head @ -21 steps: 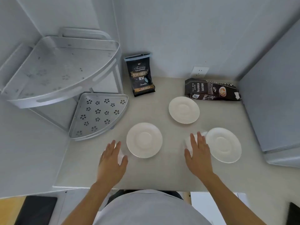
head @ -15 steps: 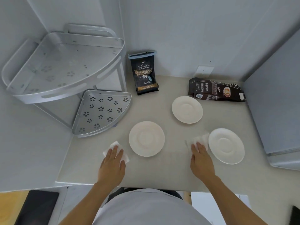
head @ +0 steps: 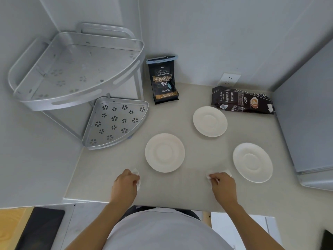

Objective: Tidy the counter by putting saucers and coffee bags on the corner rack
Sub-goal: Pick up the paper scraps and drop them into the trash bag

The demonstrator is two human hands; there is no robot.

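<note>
Three white saucers lie on the beige counter: one at left centre (head: 164,152), one further back (head: 210,121), one at the right (head: 252,162). A black coffee bag (head: 163,82) stands upright against the back wall. A second dark coffee bag (head: 242,102) lies flat near the back right. The silver two-tier corner rack (head: 115,121) stands in the left corner with both shelves bare. My left hand (head: 125,184) is closed on a crumpled white tissue (head: 137,177) near the front edge. My right hand (head: 222,186) is closed on another white tissue (head: 212,176), beside the right saucer.
A grey appliance (head: 306,123) walls off the right side of the counter. A wall socket (head: 228,79) sits on the back wall between the two bags. The counter's front edge (head: 162,204) runs just behind my wrists.
Both hands went from lying flat on the tissues to curling shut and bunching them up, drawing back slightly toward the front edge. Saucers and bags stayed put.
</note>
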